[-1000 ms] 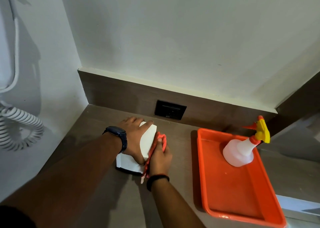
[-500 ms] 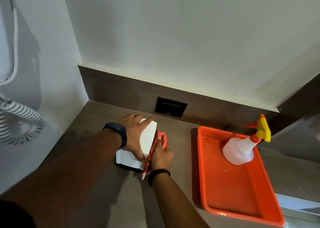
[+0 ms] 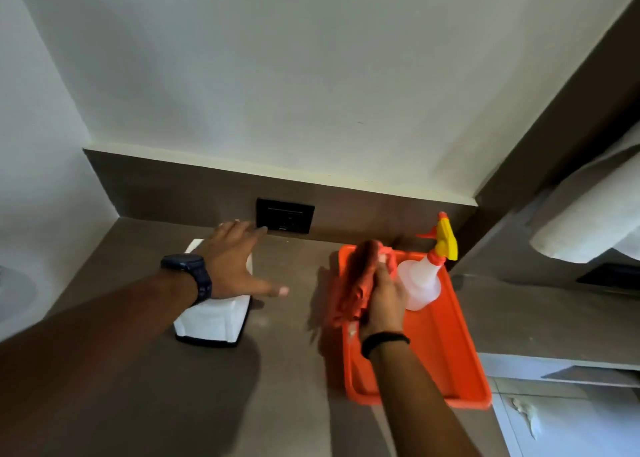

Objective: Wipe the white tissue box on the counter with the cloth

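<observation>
The white tissue box [image 3: 214, 319] with a dark base stands on the brown counter [image 3: 284, 387], left of centre. My left hand [image 3: 235, 266] hovers over its top with fingers spread and flat, holding nothing; whether the palm touches the box I cannot tell. My right hand [image 3: 386, 297] is off to the right, above the left part of the orange tray [image 3: 446, 349], and grips the bunched orange-red cloth [image 3: 360, 280]. The cloth is clear of the box, with a gap of bare counter between them.
A white spray bottle [image 3: 420, 283] with a yellow and orange trigger stands at the back of the tray. A black wall socket [image 3: 284, 215] sits in the brown backsplash behind. The counter's right edge lies just past the tray; white rolled paper hangs at the far right.
My right hand has lifted the cloth off the box's right side and carried it right over the tray. My left hand has let go of the box and opened flat. The view has shifted right.
</observation>
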`<state>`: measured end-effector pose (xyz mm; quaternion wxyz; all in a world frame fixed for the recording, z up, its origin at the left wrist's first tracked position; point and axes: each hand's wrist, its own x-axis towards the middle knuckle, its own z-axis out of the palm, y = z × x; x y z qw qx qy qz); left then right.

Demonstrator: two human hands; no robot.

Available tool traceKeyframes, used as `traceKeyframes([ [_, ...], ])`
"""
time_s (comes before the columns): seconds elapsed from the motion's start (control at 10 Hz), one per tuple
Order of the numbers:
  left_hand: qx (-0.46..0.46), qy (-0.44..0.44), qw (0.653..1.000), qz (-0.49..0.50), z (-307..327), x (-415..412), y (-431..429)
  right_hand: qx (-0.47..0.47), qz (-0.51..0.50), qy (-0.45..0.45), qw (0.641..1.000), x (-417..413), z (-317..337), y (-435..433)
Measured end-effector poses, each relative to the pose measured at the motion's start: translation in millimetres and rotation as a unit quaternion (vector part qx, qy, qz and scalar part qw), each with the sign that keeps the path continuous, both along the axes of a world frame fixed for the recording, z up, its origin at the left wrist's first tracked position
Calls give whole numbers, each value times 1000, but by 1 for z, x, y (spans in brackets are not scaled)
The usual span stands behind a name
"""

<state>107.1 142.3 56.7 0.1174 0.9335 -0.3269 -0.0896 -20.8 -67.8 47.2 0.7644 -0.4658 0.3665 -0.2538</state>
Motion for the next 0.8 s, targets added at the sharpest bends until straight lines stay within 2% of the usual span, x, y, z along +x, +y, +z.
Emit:
traceKeyframes([
  [0.1, -132, -26, 991, -25, 1, -26, -57, -264, -9, 122, 957, -25, -8, -47],
  [0.2, -153, -15, 983, -98, -22, -56, -110, -402, 48, 207, 890, -42, -33, -72],
  [0.3, -71, -21, 986, -148, -57, -77, -143, -518, 174, 275, 791, -48, -64, -82],
  [0.4, -20, -43, 988, -147, -86, -89, -151, -606, 317, 356, 637, -50, -91, -79],
  [0.5, 23, -26, 988, -153, -101, -90, -148, -614, 367, 370, 592, -50, -109, -77],
  [0.7, 29, -32, 986, -163, -100, -89, -148, -605, 376, 363, 601, -50, -110, -80],
  [0.8, 18, -27, 988, -148, -96, -91, -149, -602, 343, 340, 636, -54, -100, -81],
])
